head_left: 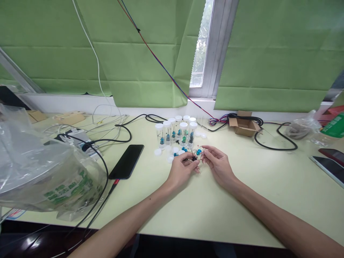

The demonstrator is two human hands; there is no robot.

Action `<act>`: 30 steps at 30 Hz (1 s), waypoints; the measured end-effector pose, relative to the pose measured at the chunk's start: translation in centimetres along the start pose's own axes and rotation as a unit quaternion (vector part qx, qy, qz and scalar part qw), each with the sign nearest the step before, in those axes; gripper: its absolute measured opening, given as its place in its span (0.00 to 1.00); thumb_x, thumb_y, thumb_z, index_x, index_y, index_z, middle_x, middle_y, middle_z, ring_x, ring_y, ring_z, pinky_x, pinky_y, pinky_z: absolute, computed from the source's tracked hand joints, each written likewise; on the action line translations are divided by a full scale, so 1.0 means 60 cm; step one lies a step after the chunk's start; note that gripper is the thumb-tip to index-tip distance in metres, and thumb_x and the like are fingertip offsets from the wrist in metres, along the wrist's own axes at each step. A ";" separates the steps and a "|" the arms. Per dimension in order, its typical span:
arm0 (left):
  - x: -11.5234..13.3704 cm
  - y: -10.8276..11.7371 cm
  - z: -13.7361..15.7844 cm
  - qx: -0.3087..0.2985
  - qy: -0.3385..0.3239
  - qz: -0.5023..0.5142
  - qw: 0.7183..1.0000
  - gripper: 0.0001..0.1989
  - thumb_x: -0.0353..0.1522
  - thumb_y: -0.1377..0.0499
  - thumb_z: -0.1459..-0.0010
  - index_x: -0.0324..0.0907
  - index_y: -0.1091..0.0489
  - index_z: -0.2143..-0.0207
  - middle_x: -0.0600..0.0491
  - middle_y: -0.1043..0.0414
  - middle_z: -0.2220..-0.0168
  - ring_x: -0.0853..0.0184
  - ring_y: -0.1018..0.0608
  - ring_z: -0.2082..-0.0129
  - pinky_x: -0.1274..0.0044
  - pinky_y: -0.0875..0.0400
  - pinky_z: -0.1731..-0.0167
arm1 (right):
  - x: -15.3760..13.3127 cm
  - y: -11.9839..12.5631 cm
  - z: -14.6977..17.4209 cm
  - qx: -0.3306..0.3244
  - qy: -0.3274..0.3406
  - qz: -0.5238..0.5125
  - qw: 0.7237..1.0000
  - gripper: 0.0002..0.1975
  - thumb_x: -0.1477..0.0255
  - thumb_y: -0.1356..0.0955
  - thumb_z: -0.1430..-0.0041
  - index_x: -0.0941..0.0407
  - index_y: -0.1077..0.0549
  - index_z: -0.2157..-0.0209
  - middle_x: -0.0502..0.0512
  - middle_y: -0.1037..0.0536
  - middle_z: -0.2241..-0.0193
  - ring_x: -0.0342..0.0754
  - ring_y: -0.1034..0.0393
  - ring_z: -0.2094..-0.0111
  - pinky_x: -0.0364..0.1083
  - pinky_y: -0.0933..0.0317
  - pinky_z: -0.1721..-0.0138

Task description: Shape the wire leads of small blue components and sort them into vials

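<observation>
My left hand (181, 168) is closed, thumb and fingertips pinching a small black piece (194, 158) with a thin stem rising from it. Facing it, my right hand (218, 165) has its fingertips pressed together near a small blue piece (199, 152). Thin pale lines show at those fingertips, too fine to name. Just behind the hands stand several clear tubes (161, 136) with white caps, holding small blue, green or black pieces with thin stems. Loose white caps (158, 152) and more blue pieces (184, 149) lie in front of the tubes.
A black phone (127, 162) with a cable lies left, beside a large clear plastic bag (75, 179). Black cables (279, 145) and an open cardboard box (244, 126) are at the back right. Two more phones (329, 168) lie at the right edge.
</observation>
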State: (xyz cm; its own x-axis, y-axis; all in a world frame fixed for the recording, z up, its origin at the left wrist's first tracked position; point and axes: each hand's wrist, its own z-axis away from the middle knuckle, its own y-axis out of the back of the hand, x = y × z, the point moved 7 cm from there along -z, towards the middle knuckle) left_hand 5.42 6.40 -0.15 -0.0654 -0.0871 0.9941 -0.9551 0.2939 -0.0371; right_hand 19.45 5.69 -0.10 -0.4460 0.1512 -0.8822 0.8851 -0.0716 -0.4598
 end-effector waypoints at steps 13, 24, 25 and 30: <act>-0.007 -0.002 -0.001 0.004 0.011 0.020 1.000 0.13 0.36 0.34 0.49 0.38 0.28 0.65 0.52 0.25 0.72 0.65 0.20 0.74 0.72 0.24 0.68 | -0.001 0.005 -0.002 0.000 0.027 0.024 0.999 0.14 0.66 0.22 0.54 0.56 0.19 0.65 0.50 0.24 0.76 0.42 0.31 0.74 0.43 0.36 0.72; -0.008 0.003 -0.003 0.005 0.001 0.023 1.000 0.13 0.36 0.34 0.49 0.37 0.27 0.64 0.51 0.25 0.69 0.65 0.21 0.74 0.72 0.24 0.68 | -0.004 0.002 0.001 0.015 0.023 0.025 0.999 0.14 0.65 0.21 0.56 0.58 0.21 0.71 0.52 0.23 0.76 0.42 0.30 0.75 0.42 0.36 0.73; -0.007 0.002 -0.003 0.005 0.002 0.022 1.000 0.13 0.36 0.34 0.49 0.37 0.27 0.64 0.51 0.25 0.69 0.65 0.21 0.74 0.72 0.24 0.68 | -0.004 0.003 0.001 0.015 0.023 0.025 0.999 0.13 0.65 0.21 0.56 0.58 0.22 0.71 0.52 0.23 0.75 0.42 0.30 0.75 0.42 0.36 0.73; -0.005 0.001 -0.003 0.008 0.004 0.026 1.000 0.12 0.35 0.34 0.49 0.37 0.28 0.65 0.51 0.25 0.69 0.66 0.21 0.75 0.73 0.24 0.69 | -0.002 0.006 0.001 0.015 0.026 0.034 0.999 0.13 0.65 0.22 0.54 0.58 0.22 0.72 0.52 0.23 0.76 0.43 0.30 0.75 0.43 0.35 0.72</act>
State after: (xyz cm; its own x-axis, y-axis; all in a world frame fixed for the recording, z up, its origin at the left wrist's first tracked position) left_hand 5.44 6.64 -0.45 -0.1127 -0.0655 0.9915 -0.9553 0.2818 -0.0900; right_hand 19.82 5.61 -0.14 -0.3774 0.1963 -0.9050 0.9082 -0.1127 -0.4032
